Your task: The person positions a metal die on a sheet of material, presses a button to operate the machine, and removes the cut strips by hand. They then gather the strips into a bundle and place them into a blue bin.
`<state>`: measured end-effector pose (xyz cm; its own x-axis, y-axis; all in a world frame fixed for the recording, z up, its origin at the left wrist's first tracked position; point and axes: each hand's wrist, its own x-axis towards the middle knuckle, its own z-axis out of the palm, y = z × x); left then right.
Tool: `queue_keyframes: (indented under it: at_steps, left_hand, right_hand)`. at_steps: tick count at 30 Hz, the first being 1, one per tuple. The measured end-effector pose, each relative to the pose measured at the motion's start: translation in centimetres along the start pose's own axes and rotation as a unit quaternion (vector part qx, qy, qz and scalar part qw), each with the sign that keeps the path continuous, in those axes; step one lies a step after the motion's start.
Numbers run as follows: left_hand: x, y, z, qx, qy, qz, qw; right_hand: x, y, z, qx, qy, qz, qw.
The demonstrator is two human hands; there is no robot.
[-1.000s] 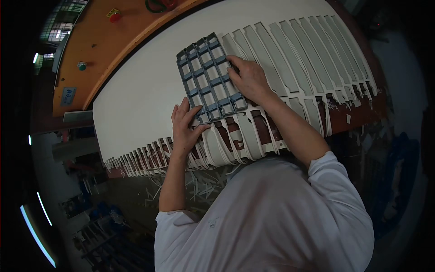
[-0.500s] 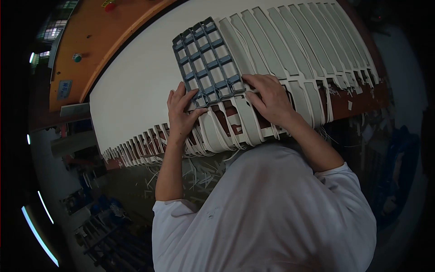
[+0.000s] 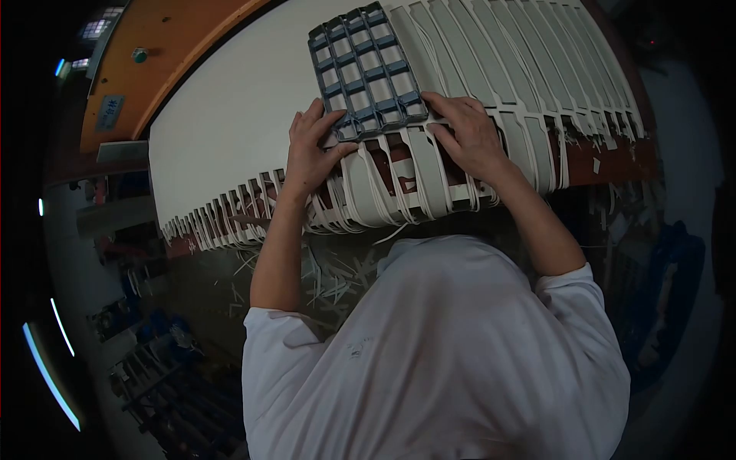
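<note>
A blue-grey metal cutting die (image 3: 375,73), built as a long frame with crossbars, lies on the pale sheet (image 3: 230,107). My left hand (image 3: 310,153) grips its near left corner, fingers along the side and thumb at the near end. At the near right corner, my right hand (image 3: 474,142) holds the die's edge between curled fingers and thumb. White sheet shows through the die's cells. Just below the die, cut-out strips of the sheet (image 3: 364,184) bend over the table's front edge.
Long panels with slot-like cut-outs (image 3: 460,57) spread to the right of the die. A narrow-toothed cut edge (image 3: 222,207) runs along the left front. Offcut scraps (image 3: 333,284) litter the floor. Behind the sheet stands an orange machine panel (image 3: 172,57) with a green button (image 3: 139,55).
The camera view has shifted, so the sheet, die and hands all sit higher in the picture. Both hands keep their hold at the die's near corners.
</note>
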<state>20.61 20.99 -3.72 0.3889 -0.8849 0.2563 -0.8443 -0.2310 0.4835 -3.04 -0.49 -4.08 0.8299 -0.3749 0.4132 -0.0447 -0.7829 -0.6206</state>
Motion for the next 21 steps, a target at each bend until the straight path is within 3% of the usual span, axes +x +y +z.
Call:
queue_keyframes:
  at_steps: [9, 11, 19, 21]
  left_hand:
    - [0.0, -0.7, 0.3, 0.006, 0.03, 0.039, 0.999]
    - [0.0, -0.5, 0.1, 0.015, 0.042, 0.051, 0.998]
    - [0.1, -0.4, 0.2, -0.064, 0.018, 0.014, 0.998]
    - [0.1, -0.5, 0.4, -0.047, 0.039, 0.034, 0.998]
  right_hand:
    - [-0.3, -0.7, -0.3, -0.05, -0.011, -0.006, 0.999]
    - [-0.9, -1.3, 0.0, -0.057, 0.028, -0.01, 0.998]
    - [-8.2, -5.5, 1.5, 0.028, 0.173, 0.129, 0.976]
    - [-8.3, -4.9, 2.2, -0.05, 0.194, 0.086, 0.976]
